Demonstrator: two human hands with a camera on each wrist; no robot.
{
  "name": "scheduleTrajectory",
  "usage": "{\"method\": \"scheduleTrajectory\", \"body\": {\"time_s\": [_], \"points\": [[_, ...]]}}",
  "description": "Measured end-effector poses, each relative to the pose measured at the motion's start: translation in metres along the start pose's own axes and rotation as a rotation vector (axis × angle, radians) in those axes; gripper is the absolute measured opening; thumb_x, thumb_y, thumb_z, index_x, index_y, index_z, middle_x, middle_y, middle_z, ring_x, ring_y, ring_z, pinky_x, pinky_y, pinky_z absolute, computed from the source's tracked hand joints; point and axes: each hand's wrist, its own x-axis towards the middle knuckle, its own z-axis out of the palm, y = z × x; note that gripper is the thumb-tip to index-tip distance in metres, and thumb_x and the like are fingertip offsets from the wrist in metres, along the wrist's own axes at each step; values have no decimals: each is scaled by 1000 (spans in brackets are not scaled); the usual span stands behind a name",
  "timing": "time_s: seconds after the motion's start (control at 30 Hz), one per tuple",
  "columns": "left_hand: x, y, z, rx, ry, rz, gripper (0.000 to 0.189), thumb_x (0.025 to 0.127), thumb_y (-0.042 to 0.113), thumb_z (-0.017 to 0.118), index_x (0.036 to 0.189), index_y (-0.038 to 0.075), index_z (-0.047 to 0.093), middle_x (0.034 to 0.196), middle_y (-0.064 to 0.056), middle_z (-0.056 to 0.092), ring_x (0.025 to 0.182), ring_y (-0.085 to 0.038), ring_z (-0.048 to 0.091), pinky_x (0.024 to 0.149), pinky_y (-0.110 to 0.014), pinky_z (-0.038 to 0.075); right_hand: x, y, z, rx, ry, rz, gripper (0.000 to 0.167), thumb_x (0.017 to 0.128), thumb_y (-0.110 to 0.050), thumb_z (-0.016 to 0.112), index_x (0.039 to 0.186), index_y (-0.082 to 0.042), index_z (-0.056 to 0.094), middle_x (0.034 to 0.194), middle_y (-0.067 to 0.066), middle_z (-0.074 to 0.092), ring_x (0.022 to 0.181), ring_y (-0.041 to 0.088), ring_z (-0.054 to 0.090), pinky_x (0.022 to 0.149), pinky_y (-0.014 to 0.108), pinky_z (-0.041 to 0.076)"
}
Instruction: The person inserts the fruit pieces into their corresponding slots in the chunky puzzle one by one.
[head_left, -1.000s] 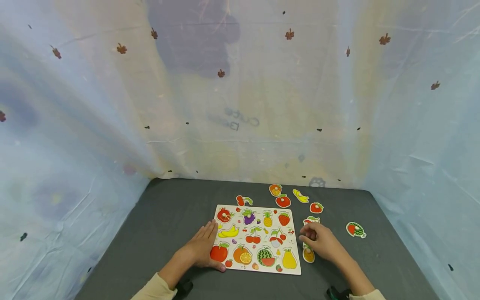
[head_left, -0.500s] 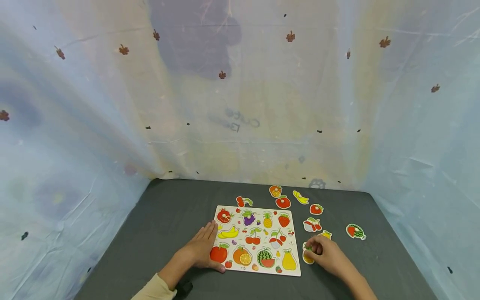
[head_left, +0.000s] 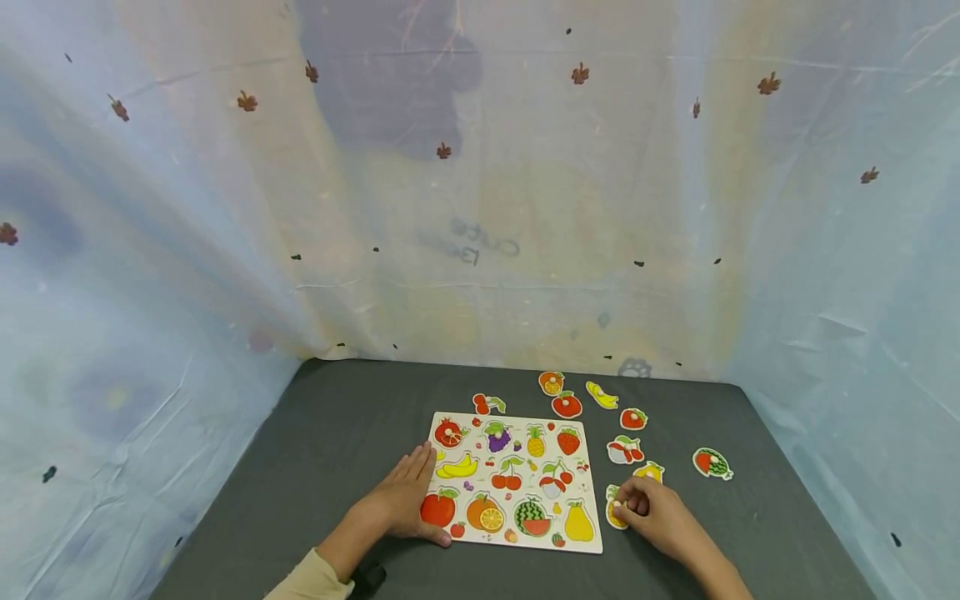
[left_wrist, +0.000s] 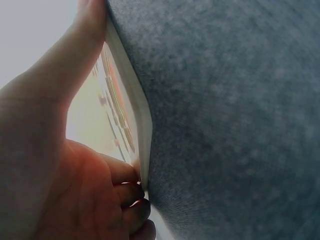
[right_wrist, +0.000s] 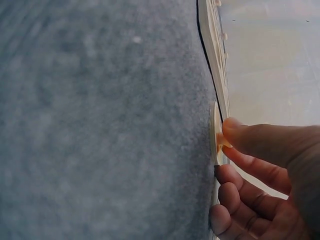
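Note:
My right hand (head_left: 660, 518) pinches the small knob of a yellow pineapple puzzle piece (head_left: 613, 510), which lies on the table just right of the puzzle board. In the right wrist view, thumb and forefinger meet at the knob (right_wrist: 226, 142) and the piece stays flat on the cloth. My left hand (head_left: 401, 498) rests with straight fingers along the left edge of the white fruit puzzle board (head_left: 517, 546), thumb at its lower left corner. Knobs show on the pomegranate (head_left: 448, 432) and grapes (head_left: 497, 437) in the board.
Right of the board lie cherry (head_left: 625, 450), pear (head_left: 649, 472), strawberry (head_left: 633, 419) and watermelon (head_left: 712, 463) pieces. Behind it are cherry (head_left: 488, 404), orange (head_left: 551, 383), apple (head_left: 566, 405) and banana (head_left: 602, 395) pieces. A printed curtain (head_left: 480, 208) surrounds the dark table.
My right hand has moved down and slightly right from above the pieces to the pineapple piece's knob, uncovering the cherry and pear pieces. The left hand has stayed on the board's edge.

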Motion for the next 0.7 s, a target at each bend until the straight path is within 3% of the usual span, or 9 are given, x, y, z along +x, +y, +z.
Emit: {"method": "scheduleTrajectory", "body": {"time_s": [0.7], "points": [[-1,0,-1,-5,2,17,145,69,73,91,168,-6,20,177,-23,17,164,-38,16,133,-54,18,1,0,1,6,-4,5,19,89,-14,88,93,-13,70,80,-4,56,67,6,49,60,24,44]]}}
